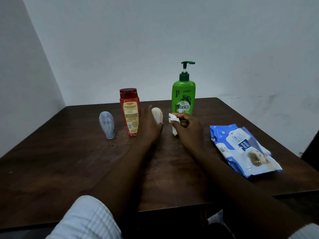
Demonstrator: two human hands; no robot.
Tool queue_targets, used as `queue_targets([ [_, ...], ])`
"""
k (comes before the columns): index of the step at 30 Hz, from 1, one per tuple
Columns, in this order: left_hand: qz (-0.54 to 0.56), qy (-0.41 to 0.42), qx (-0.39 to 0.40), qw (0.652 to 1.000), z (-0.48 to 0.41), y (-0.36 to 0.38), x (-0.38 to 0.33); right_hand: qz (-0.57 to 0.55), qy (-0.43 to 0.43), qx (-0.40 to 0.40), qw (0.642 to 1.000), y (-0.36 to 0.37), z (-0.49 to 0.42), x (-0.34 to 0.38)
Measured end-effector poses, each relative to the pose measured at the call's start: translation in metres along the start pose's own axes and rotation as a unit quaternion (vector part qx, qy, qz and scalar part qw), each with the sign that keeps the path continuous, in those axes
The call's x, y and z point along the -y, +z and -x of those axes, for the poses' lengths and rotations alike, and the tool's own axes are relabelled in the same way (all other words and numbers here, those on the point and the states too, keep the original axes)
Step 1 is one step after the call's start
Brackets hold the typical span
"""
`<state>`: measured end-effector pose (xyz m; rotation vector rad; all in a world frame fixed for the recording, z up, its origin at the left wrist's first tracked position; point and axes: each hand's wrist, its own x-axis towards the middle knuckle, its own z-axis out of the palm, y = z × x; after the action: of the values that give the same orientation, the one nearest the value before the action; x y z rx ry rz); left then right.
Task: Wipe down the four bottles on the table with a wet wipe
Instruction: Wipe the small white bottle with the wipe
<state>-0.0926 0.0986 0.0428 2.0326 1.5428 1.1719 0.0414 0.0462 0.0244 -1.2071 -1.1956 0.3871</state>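
The left hand [151, 128] hides the lower part of the cream bottle [157, 114].

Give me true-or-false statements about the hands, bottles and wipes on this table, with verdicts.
1. The right hand holds a white wipe. True.
2. The left hand rests flat on the table. False: it grips the cream bottle.
3. The green pump bottle lies on its side. False: it stands upright.
4. The wipes pack lies to the right of both hands. True.
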Motion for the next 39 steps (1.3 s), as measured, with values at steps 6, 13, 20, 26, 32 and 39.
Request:
queue_targets([
  [6, 0.079, -0.077, 0.019, 0.994, 0.007, -0.008, 0.012, 0.015, -0.032, 0.018, 0.999, -0.009, 0.009, -0.007],
  [13, 0.286, -0.112, 0.159, 0.938, 0.05, -0.047, 0.007, 0.0, -0.079, 0.039, 0.996, -0.013, 0.013, -0.002],
  [20, 0.311, -0.107, 0.152, 0.932, 0.074, -0.042, 0.023, 0.083, -0.234, 0.065, 0.967, 0.0, 0.023, 0.006],
  [26, 0.241, -0.037, 0.168, 0.955, 0.078, -0.036, 0.028, 0.125, -0.235, 0.114, 0.957, 0.0, 0.026, 0.008],
  [32, 0.254, -0.03, 0.209, 0.944, 0.076, -0.038, 0.034, 0.122, -0.225, 0.097, 0.962, -0.004, 0.024, 0.003],
  [39, 0.312, -0.058, 0.218, 0.923, 0.074, -0.04, 0.035, 0.149, -0.276, 0.083, 0.946, 0.003, 0.024, 0.009],
])
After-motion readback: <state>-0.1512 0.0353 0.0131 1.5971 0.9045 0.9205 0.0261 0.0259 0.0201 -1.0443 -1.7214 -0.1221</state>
